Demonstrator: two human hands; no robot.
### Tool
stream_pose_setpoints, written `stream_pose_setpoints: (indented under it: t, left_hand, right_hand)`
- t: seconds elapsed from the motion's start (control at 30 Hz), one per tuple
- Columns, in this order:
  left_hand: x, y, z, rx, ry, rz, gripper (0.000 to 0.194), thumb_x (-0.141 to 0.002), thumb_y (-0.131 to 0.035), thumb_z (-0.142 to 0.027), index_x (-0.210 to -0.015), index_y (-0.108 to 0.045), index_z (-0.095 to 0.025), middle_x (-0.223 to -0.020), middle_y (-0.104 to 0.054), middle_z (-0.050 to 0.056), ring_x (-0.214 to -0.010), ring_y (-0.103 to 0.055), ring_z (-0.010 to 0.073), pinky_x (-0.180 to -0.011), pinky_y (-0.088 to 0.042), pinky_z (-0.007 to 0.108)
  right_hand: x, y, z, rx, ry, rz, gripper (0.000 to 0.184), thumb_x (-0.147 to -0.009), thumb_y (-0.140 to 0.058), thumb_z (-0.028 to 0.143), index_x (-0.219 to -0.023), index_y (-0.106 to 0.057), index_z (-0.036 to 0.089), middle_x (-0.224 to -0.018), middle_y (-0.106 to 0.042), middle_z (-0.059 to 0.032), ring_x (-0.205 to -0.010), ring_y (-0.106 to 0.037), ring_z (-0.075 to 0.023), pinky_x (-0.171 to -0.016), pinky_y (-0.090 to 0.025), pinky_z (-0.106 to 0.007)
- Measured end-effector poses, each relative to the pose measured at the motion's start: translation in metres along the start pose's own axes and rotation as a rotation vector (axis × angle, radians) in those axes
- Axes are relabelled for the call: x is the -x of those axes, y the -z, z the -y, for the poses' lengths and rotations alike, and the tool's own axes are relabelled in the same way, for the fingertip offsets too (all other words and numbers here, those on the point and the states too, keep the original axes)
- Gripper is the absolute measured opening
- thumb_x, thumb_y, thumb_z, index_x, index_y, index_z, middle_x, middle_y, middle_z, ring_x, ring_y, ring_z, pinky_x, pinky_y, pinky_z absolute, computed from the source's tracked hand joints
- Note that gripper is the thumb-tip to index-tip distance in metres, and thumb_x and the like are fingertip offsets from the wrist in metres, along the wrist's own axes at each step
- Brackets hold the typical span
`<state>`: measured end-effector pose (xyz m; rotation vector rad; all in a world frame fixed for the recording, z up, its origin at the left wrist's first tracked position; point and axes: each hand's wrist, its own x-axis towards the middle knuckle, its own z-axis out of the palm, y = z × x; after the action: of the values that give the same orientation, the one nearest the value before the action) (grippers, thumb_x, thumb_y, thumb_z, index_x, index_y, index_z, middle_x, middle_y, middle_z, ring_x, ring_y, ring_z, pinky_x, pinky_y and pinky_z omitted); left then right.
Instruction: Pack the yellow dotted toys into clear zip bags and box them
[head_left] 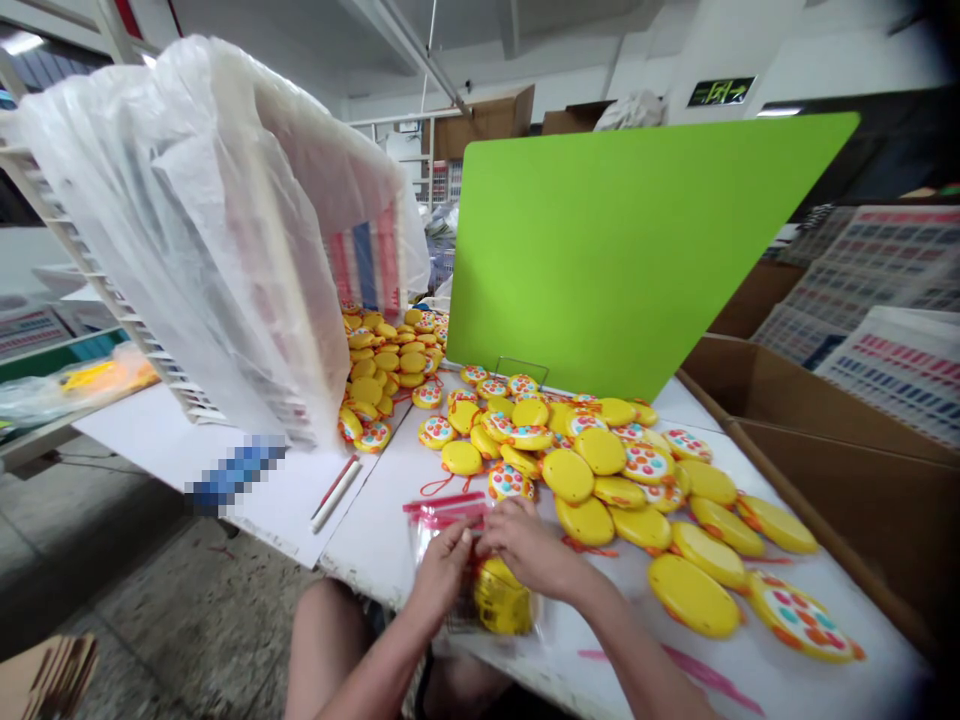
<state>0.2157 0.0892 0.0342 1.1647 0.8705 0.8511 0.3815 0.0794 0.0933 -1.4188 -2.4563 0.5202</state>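
Observation:
My left hand (pixel 442 562) and my right hand (pixel 529 545) are together at the table's front edge, fingers pinching the pink-edged top of a clear zip bag (pixel 431 522). Inside the bag, below my right hand, lies a yellow oval toy (pixel 504 597) with dark print over it. Just beyond my hands spreads a heap of yellow oval toys (pixel 568 475), some showing white faces with coloured dots and some with orange cords. The fingertips overlap the bag's edge and are partly hidden from each other.
A crate draped in plastic (pixel 225 240) lies on its side at left, more toys spilling from it. A green board (pixel 600 250) stands behind the heap. Two pens (pixel 335 495) lie left, pink strips (pixel 712 680) at front right. Cardboard boxes (pixel 825 470) border the right.

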Motion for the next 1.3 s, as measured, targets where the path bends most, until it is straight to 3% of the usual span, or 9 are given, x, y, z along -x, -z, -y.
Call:
stream_pose_setpoints:
  t: [0.2, 0.37, 0.47, 0.8, 0.97, 1.07, 1.13, 1.27, 1.3]
  left_hand:
    - [-0.002, 0.000, 0.004, 0.027, -0.001, 0.052, 0.055, -0.075, -0.066, -0.048, -0.121, -0.059, -0.019, -0.104, -0.070, 0.009, -0.100, -0.061, 0.0265, -0.089, -0.046, 0.040]
    - [-0.003, -0.001, 0.000, 0.065, 0.044, 0.041, 0.052, -0.078, -0.062, -0.046, -0.121, -0.057, -0.017, -0.089, -0.071, 0.007, -0.085, -0.064, 0.0237, -0.081, -0.048, 0.039]
    - [-0.003, -0.003, -0.005, 0.018, -0.023, 0.017, 0.047, -0.079, -0.061, -0.043, -0.119, -0.059, -0.017, -0.083, -0.070, 0.006, -0.086, -0.063, 0.0228, -0.081, -0.047, 0.037]
    - [0.003, -0.012, -0.024, -0.176, -0.188, 0.058, 0.035, -0.086, -0.050, -0.025, -0.118, -0.059, -0.016, -0.098, -0.071, 0.007, -0.083, -0.063, 0.0204, -0.081, -0.047, 0.032]
    - [0.005, -0.011, -0.029, -0.280, -0.204, 0.108, 0.033, -0.085, -0.049, -0.025, -0.115, -0.064, -0.019, -0.107, -0.070, 0.006, -0.095, -0.062, 0.0227, -0.091, -0.044, 0.034]
    - [0.000, -0.005, -0.018, -0.306, -0.120, 0.074, 0.033, -0.085, -0.052, -0.031, -0.112, -0.065, -0.020, -0.100, -0.071, 0.006, -0.094, -0.062, 0.0233, -0.090, -0.043, 0.035]
    - [-0.005, 0.003, -0.005, -0.225, -0.020, 0.010, 0.032, -0.080, -0.058, -0.035, -0.106, -0.067, -0.018, -0.095, -0.071, 0.006, -0.091, -0.062, 0.0235, -0.084, -0.045, 0.035]
    - [-0.010, 0.017, 0.019, -0.022, 0.163, -0.045, 0.036, -0.073, -0.063, -0.046, -0.092, -0.064, -0.016, -0.084, -0.069, 0.005, -0.073, -0.062, 0.0204, -0.066, -0.046, 0.032]
    - [-0.010, 0.019, 0.022, -0.004, 0.184, -0.038, 0.037, -0.072, -0.063, -0.048, -0.091, -0.063, -0.016, -0.082, -0.069, 0.005, -0.070, -0.062, 0.0195, -0.063, -0.046, 0.031]
  right_hand:
    - [0.001, 0.000, -0.003, -0.061, -0.013, -0.061, 0.045, -0.066, -0.039, -0.006, -0.093, -0.060, 0.023, -0.088, -0.067, 0.0010, -0.090, -0.058, -0.0158, -0.099, -0.030, -0.040]
    - [-0.003, 0.004, 0.003, -0.045, -0.066, -0.241, 0.028, -0.080, -0.043, 0.005, -0.096, -0.058, 0.023, -0.095, -0.068, -0.0024, -0.096, -0.056, -0.0203, -0.094, -0.034, -0.041]
    - [-0.005, 0.004, 0.012, -0.012, -0.073, -0.327, 0.026, -0.084, -0.049, 0.012, -0.105, -0.058, 0.022, -0.101, -0.067, -0.0051, -0.100, -0.053, -0.0233, -0.092, -0.034, -0.042]
    - [-0.009, -0.013, 0.029, 0.327, 0.038, -0.599, 0.038, -0.089, -0.047, 0.011, -0.125, -0.054, 0.020, -0.091, -0.069, -0.0066, -0.099, -0.050, -0.0241, -0.096, -0.032, -0.042]
    - [-0.006, -0.017, 0.021, 0.305, -0.116, -0.662, 0.028, -0.086, -0.048, 0.013, -0.109, -0.060, 0.023, -0.086, -0.067, -0.0039, -0.094, -0.052, -0.0223, -0.095, -0.030, -0.040]
    - [0.015, -0.017, 0.003, 0.304, -0.289, -0.763, 0.018, -0.084, -0.048, 0.016, -0.095, -0.062, 0.021, -0.087, -0.067, -0.0071, -0.090, -0.052, -0.0253, -0.088, -0.032, -0.043]
    - [0.043, -0.016, -0.015, 0.311, -0.400, -0.827, 0.015, -0.083, -0.047, 0.020, -0.087, -0.061, 0.020, -0.083, -0.067, -0.0094, -0.084, -0.052, -0.0273, -0.081, -0.034, -0.043]
    - [0.128, -0.022, -0.061, 0.300, -0.552, -0.902, 0.018, -0.077, -0.044, 0.030, -0.076, -0.059, 0.021, -0.075, -0.069, -0.0100, -0.075, -0.056, -0.0277, -0.073, -0.041, -0.041]
    - [0.152, -0.026, -0.073, 0.286, -0.648, -0.919, 0.020, -0.074, -0.045, 0.035, -0.075, -0.060, 0.022, -0.075, -0.069, -0.0099, -0.077, -0.058, -0.0290, -0.074, -0.041, -0.043]
